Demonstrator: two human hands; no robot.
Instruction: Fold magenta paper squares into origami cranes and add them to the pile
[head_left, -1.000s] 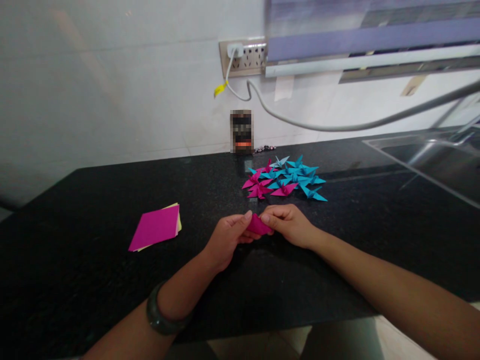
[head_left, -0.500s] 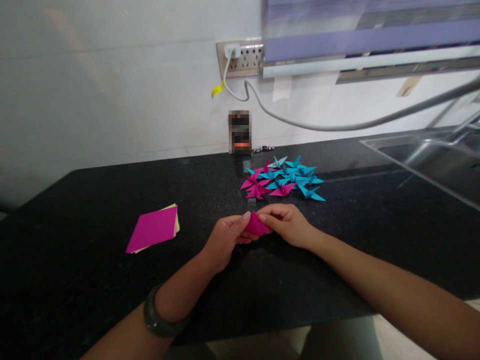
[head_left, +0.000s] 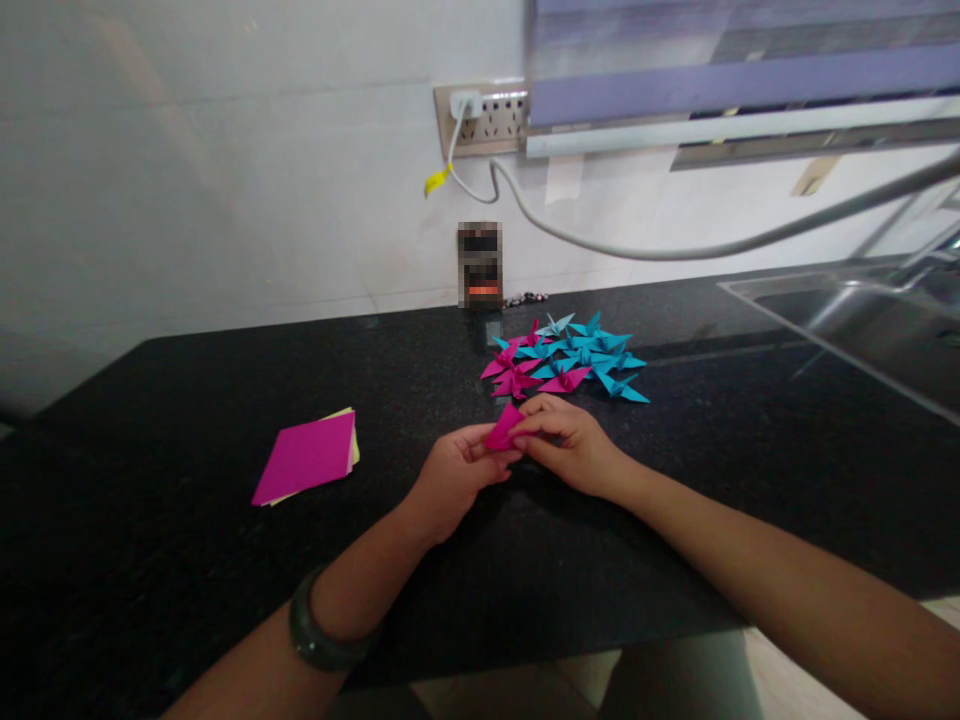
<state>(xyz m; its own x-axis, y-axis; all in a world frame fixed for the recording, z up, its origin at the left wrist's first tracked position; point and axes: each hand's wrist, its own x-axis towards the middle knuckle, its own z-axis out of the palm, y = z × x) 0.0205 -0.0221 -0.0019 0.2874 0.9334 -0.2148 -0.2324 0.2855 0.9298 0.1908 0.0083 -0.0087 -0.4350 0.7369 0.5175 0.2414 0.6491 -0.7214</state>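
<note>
A small folded magenta paper piece (head_left: 502, 430) is pinched between both hands just above the black counter (head_left: 187, 400). My left hand (head_left: 454, 475) grips its lower left side with closed fingers. My right hand (head_left: 566, 445) pinches its right side, thumb and fingers pressed together. Just beyond the hands lies a cluster of finished paper cranes (head_left: 566, 362), several blue and several magenta. A stack of square paper sheets (head_left: 306, 458), magenta on top with yellow beneath, lies to the left. A dark bracelet (head_left: 319, 635) circles my left wrist.
A white tiled wall rises behind the counter, with a power strip (head_left: 480, 118) and a grey cable (head_left: 637, 245) running right. A small blurred box (head_left: 480, 265) stands against the wall. A steel sink (head_left: 862, 320) lies at the far right.
The folded magenta piece has been turned and raised a little, now pointing up to the left. My right hand's fingers have shifted over it. The cranes and the paper stack have not moved.
</note>
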